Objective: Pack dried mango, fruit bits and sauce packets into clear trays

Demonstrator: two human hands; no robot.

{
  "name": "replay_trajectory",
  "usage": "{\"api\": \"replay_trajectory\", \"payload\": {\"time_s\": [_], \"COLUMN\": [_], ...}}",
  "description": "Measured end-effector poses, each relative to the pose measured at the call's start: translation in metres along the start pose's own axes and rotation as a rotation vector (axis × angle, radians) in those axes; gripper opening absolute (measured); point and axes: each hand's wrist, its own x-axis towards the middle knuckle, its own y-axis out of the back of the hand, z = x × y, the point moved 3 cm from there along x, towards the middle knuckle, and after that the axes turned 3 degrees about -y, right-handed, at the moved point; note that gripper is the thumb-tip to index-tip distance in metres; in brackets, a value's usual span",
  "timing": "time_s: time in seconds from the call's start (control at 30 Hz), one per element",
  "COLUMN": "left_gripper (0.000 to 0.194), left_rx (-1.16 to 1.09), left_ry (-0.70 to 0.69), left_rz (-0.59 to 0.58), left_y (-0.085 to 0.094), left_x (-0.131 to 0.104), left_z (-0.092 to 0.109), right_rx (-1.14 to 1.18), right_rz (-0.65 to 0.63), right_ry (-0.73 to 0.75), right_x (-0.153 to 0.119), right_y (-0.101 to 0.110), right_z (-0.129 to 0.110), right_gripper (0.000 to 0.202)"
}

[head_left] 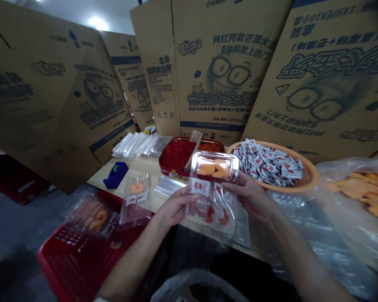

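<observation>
A clear plastic tray (213, 167) with orange pieces in its upper compartment is held up over the table. Small printed sachets (200, 186) and red pieces (222, 216) show in the clear plastic below those pieces. My left hand (177, 205) has its fingers closed on the left side of this tray. On the right side, my right hand (255, 197) grips it with the thumb and fingers. Behind the tray stands a red tin (178, 157) of red pieces, with a flat strip (193, 149) leaning across it.
An orange basket (311, 178) of sachets stands at the right, beside a clear bag (362, 191) of orange pieces. A blue tape dispenser (116, 175), a filled pack (136, 195) and a red crate (66, 260) are at the left. Cardboard boxes (220, 71) stand behind.
</observation>
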Motion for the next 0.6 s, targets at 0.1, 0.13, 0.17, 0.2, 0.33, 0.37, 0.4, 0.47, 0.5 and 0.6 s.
{"api": "replay_trajectory", "payload": {"time_s": [0.1,0.13,0.17,0.2,0.33,0.37,0.4,0.47,0.5,0.6], "left_gripper": [0.03,0.031,0.031,0.031,0.033,0.034,0.034,0.034,0.035,0.043], "left_rx": [-0.059,-0.067,-0.074,-0.084,-0.156,-0.169,-0.179,-0.198,-0.199,-0.16], "left_ry": [0.036,0.044,0.054,0.06,0.051,0.041,0.028,-0.004,-0.027,-0.082], "left_rz": [0.011,0.015,0.024,0.039,0.085,0.089,0.095,0.117,0.129,0.136], "left_y": [-0.002,-0.003,-0.003,-0.003,0.0,0.001,0.002,0.004,0.005,0.007], "left_x": [-0.004,-0.005,-0.006,-0.007,-0.008,-0.008,-0.008,-0.01,-0.012,-0.019], "left_z": [-0.01,-0.012,-0.015,-0.016,-0.018,-0.017,-0.016,-0.012,-0.01,-0.005], "right_rx": [0.007,-0.014,-0.05,-0.099,-0.328,-0.39,-0.46,-0.609,-0.681,-0.831], "right_rz": [0.157,0.193,0.218,0.229,0.226,0.222,0.201,0.124,0.076,-0.041], "right_ry": [0.099,0.12,0.129,0.121,0.028,0.015,0.012,0.056,0.096,0.209], "right_x": [0.003,0.005,0.006,0.007,0.006,0.005,0.003,0.002,0.001,0.001], "right_y": [0.008,0.011,0.013,0.015,0.016,0.015,0.014,0.008,0.005,-0.007], "right_z": [-0.007,-0.008,-0.008,-0.007,0.002,0.005,0.008,0.013,0.016,0.022], "right_gripper": [0.076,0.082,0.084,0.079,0.049,0.047,0.046,0.042,0.04,0.033]}}
